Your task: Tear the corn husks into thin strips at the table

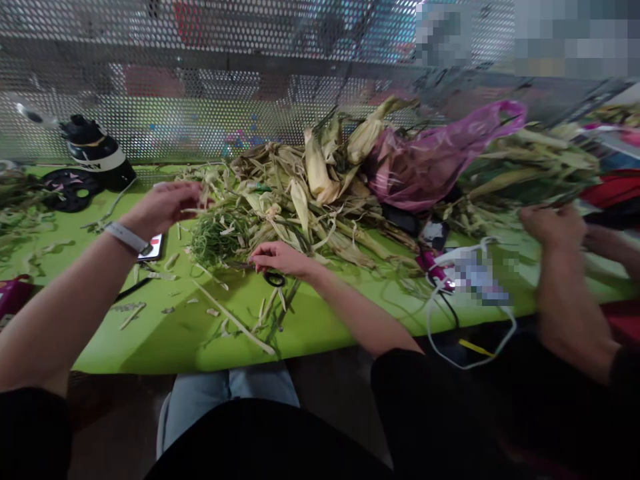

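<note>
My left hand (163, 205), with a white wristband, is raised over the green table (165, 333) and pinches a thin pale husk strip (196, 210) at the edge of the corn husk pile (300, 200). My right hand (280, 259) lies closed on a pair of black-handled scissors (274, 279) on the table, just in front of a tangle of green fibres (217, 237). Loose husk strips (235, 323) are scattered by the front edge.
Another person's hand (553, 225) and arm work at the right. A pink plastic bag (440, 157) lies on the pile. A phone (153, 248), a black bottle (97, 152), white cables (470, 313) and a perforated metal screen (200, 87) behind the table.
</note>
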Demonstrator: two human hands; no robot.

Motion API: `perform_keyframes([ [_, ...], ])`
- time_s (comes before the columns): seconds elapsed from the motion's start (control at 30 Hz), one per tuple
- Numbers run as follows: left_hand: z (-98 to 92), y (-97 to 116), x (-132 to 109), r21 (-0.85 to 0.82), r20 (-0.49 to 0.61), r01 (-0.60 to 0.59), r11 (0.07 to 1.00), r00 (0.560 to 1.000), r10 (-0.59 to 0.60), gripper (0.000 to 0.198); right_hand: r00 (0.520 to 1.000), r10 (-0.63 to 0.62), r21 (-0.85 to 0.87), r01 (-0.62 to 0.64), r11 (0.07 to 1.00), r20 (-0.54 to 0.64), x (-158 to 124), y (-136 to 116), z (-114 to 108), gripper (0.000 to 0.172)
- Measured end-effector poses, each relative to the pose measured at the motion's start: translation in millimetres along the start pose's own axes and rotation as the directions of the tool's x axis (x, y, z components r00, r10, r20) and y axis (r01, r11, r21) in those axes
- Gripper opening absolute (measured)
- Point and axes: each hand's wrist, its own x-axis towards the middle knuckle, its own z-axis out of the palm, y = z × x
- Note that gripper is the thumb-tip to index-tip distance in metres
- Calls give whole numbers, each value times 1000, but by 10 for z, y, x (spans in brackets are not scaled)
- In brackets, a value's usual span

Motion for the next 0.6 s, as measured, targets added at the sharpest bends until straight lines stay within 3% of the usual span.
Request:
perform_keyframes([
  [0.07,-43,0,230,-67,-141,-19,998,990,9,19,1000,4,-5,-4,1000,-13,3,0,-2,20],
  [0.13,17,-112,372,-19,-295,-22,1000,955,15,19,1000,5,-20,-5,1000,-8,7,-6,-7,18],
  [0.23,236,-411,437,61,-315,-3,998,949,23,27,1000,-3,-43,3,999,7,17,-13,-19,14],
  [0.3,383,-594,435,125,-297,-12,992,954,49,27,1000,-5,-47,5,999,-1,25,-12,-24,13],
  [0.37,483,-704,440,331,-269,-68,941,949,163,30,1000,-5,-50,5,999,-2,31,-9,-24,12],
  [0.47,565,-738,483,655,-125,-191,731,927,354,30,1000,3,-68,-2,998,16,31,-8,-15,11],
  [0.6,695,-691,603,800,74,-317,510,894,441,33,1000,-24,-177,26,984,17,26,-15,-39,11],
])
